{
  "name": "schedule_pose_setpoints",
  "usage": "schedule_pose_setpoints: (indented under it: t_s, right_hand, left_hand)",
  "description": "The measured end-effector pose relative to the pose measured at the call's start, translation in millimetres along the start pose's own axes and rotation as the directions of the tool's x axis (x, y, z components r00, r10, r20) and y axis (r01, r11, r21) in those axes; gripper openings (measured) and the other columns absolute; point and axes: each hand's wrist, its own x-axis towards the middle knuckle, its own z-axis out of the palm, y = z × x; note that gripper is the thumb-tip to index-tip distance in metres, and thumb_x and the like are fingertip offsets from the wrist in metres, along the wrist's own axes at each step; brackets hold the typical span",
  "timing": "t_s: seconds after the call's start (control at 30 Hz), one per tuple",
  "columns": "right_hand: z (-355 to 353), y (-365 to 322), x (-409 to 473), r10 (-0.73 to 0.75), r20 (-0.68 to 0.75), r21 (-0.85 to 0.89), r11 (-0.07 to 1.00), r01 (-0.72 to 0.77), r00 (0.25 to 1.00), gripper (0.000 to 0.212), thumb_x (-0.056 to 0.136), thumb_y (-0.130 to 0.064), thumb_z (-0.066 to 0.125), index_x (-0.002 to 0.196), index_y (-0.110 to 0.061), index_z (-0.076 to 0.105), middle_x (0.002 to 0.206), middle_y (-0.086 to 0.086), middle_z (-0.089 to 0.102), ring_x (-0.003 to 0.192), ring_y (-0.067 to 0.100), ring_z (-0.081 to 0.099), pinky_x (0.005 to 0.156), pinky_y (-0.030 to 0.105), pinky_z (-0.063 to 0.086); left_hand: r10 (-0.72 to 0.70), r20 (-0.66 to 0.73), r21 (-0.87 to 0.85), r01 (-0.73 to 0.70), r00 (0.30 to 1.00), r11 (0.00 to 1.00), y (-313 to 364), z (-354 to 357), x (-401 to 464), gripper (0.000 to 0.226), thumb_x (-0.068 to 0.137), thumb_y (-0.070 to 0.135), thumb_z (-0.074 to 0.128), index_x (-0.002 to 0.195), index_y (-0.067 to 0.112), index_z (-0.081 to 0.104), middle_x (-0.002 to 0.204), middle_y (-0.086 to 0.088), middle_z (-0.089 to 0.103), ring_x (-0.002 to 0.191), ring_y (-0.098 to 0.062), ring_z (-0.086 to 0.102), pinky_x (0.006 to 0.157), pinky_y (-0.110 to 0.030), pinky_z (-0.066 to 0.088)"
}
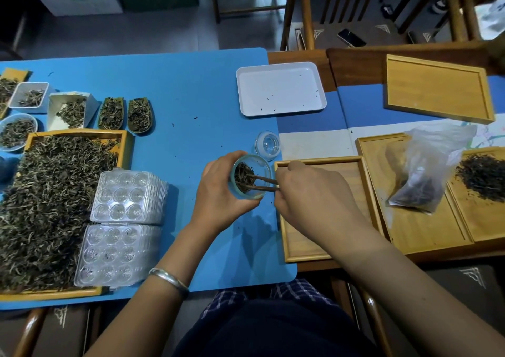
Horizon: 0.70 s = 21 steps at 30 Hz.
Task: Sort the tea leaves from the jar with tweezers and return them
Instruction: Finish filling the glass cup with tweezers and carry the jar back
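— Nearest to us, what do you make out?
— Her lap in dark cloth, cut off by the frame's bottom edge. Above it, the left hand [218,192] is wrapped around a small glass jar [250,176], tilted so its mouth faces us, held over the blue mat [177,96].
— And the other?
— Right hand [308,189] pinches brown tweezers [263,183]; their tips reach inside the jar into the tea leaves [241,176]. Whether the tips actually grip a leaf, I can't tell; it's too dark in there.
— Around that?
— Glass lid [268,144] just beyond the jar. Bamboo tray [287,236] under the right wrist, partly hidden by the arm. White tray [280,88] farther back, holding only specks. Far left, a heaped tray of leaves [54,206] runs out of frame, with clear plastic moulds [120,231] lying on it.
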Motion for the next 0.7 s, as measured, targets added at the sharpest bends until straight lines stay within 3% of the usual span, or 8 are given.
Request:
schedule_pose_setpoints:
  t_s: [0.17,0.33,0.47,0.6,0.7]
  right_hand:
    - [1.7,-1.1,2.8,0.018,-0.010,0.048,0.999,-0.017,1.000,0.015,0.092,-0.025,0.046,0.083,-0.020,0.036,0.080,-0.003,0.037,0.067,0.023,0.044,0.044,0.028,0.017]
    - [7.8,1.5,2.5,0.024,-0.026,0.109,0.994,-0.021,0.999,0.012,0.092,-0.030,0.045,0.086,-0.019,0.043,0.082,-0.002,0.047,0.078,0.025,0.058,0.053,0.030,0.032]
    - [7.2,4.4,-1.4,0.015,-0.043,0.127,0.992,-0.009,0.999,0.017,0.094,-0.034,0.044,0.095,-0.020,0.054,0.090,-0.002,0.056,0.078,0.022,0.059,0.058,0.031,0.043]
    - [2.3,4.9,-6.9,-0.001,-0.058,0.080,0.997,0.006,0.998,0.013,0.095,-0.031,0.043,0.092,-0.021,0.051,0.088,-0.003,0.051,0.075,0.022,0.058,0.054,0.030,0.037]
    - [0.5,3.7,-7.7,-0.008,-0.032,0.054,0.998,0.010,0.999,0.011,0.095,-0.028,0.043,0.086,-0.022,0.044,0.082,-0.004,0.042,0.074,0.022,0.057,0.052,0.030,0.030]
  left_hand:
    - [-0.010,0.005,-0.033,0.010,1.000,0.999,5.0,0.2,-3.1,0.066,0.060,0.041,0.080,0.118,0.038,0.050,0.106,0.033,0.054,0.102,0.014,0.046,0.089,-0.002,0.028]
    - [-0.031,0.016,-0.038,0.032,0.999,0.999,5.5,0.0,-3.2,0.066,0.058,0.043,0.078,0.118,0.039,0.049,0.105,0.024,0.059,0.101,-0.006,0.053,0.086,-0.001,0.030]
    - [-0.032,0.016,-0.018,0.033,0.999,0.999,2.2,-2.3,-1.5,0.070,0.058,0.042,0.080,0.119,0.041,0.048,0.107,0.031,0.055,0.102,-0.006,0.052,0.087,-0.002,0.030]
    - [-0.003,0.001,0.028,0.003,1.000,1.000,-0.3,-5.6,-0.1,0.069,0.058,0.043,0.077,0.121,0.035,0.050,0.106,0.032,0.052,0.099,0.005,0.043,0.090,-0.001,0.026]
    - [-0.007,-0.004,0.045,0.007,1.000,0.999,-1.4,-6.6,-0.4,0.071,0.058,0.037,0.079,0.123,0.028,0.053,0.109,0.022,0.055,0.099,0.001,0.043,0.091,0.000,0.025]
